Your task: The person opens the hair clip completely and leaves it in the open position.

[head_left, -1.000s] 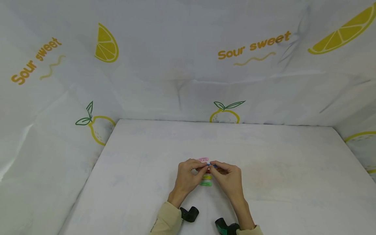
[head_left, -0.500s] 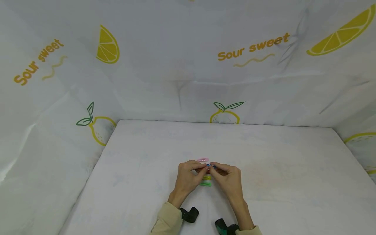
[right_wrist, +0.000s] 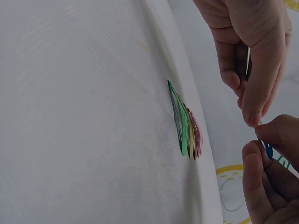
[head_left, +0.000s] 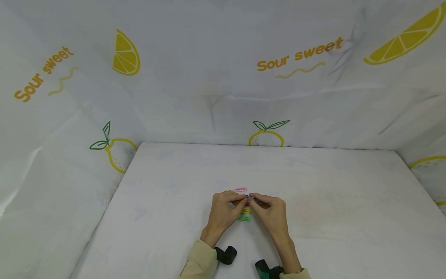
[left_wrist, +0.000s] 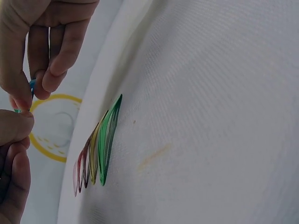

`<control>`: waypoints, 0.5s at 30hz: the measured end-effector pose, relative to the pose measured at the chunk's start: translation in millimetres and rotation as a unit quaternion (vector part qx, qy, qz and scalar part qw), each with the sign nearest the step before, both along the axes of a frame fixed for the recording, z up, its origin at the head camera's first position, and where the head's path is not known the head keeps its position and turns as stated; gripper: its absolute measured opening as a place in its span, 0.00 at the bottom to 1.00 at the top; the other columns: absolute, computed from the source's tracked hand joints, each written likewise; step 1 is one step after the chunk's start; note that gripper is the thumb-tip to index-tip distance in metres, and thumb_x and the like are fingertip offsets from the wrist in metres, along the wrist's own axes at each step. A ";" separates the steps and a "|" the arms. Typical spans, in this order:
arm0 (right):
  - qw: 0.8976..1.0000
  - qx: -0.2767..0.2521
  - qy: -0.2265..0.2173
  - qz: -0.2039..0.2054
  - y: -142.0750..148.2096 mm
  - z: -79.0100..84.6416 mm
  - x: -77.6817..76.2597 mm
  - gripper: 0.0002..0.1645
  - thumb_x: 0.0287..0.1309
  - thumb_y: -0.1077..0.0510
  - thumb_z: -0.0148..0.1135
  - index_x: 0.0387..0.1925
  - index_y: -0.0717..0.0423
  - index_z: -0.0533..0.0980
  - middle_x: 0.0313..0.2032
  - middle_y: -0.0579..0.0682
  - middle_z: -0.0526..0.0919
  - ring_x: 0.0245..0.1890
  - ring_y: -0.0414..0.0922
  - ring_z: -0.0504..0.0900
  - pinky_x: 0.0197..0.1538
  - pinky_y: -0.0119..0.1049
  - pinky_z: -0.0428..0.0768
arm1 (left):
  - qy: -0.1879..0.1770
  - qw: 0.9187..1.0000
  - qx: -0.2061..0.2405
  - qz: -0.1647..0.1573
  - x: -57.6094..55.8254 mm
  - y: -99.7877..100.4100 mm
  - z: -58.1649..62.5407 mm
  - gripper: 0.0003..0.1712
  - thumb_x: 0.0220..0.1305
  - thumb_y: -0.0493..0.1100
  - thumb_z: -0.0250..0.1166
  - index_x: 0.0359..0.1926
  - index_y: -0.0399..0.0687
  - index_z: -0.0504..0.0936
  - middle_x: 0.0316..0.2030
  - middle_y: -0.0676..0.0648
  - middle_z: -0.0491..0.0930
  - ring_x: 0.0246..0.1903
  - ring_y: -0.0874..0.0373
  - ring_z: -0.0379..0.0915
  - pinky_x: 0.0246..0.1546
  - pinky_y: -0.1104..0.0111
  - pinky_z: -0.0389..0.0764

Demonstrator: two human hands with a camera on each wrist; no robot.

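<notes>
Between the fingertips of both hands is a small blue snap hair clip (right_wrist: 268, 150), mostly covered by the fingers. My left hand (head_left: 222, 211) pinches one end with thumb and forefinger. From the other side, the thumb and forefinger of my right hand (head_left: 271, 213) pinch it too. Below the hands a row of hair clips lies on the table: a green clip (head_left: 244, 218) nearest me, then a yellow clip (head_left: 246, 211), reddish ones partly hidden by the fingers, and a pink clip (head_left: 240, 189) farthest away. In the left wrist view the green clip (left_wrist: 106, 144) shows its long teardrop shape.
A white cloth covers the table (head_left: 331, 217). Behind it hangs a white sheet (head_left: 195, 77) printed with lemons and lettering. Black wrist-worn devices sit by the left sleeve (head_left: 200, 259) and the right sleeve (head_left: 296, 274).
Both hands stay almost in place, pinching the blue hair clip throughout. Its visible part has shifted only slightly between the fingertips. The clips on the table have not moved.
</notes>
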State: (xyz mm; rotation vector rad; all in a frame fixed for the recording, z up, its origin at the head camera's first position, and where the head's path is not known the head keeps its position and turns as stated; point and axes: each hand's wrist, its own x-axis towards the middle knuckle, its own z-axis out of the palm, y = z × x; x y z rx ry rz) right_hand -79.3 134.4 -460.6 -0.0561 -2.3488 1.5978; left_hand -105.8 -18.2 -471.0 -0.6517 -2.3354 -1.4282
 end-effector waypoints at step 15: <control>1.000 0.026 -0.011 -0.001 2.8 -2.5 -1.4 0.06 0.52 0.70 0.73 0.34 0.62 0.90 0.32 0.58 0.91 0.25 0.32 0.84 0.31 0.21 0.80 | -0.019 1.000 -0.003 -0.008 -1.0 1.4 -2.0 0.04 0.55 0.30 0.75 0.34 0.36 0.92 0.31 0.42 0.91 0.27 0.56 0.87 0.30 0.79 0.82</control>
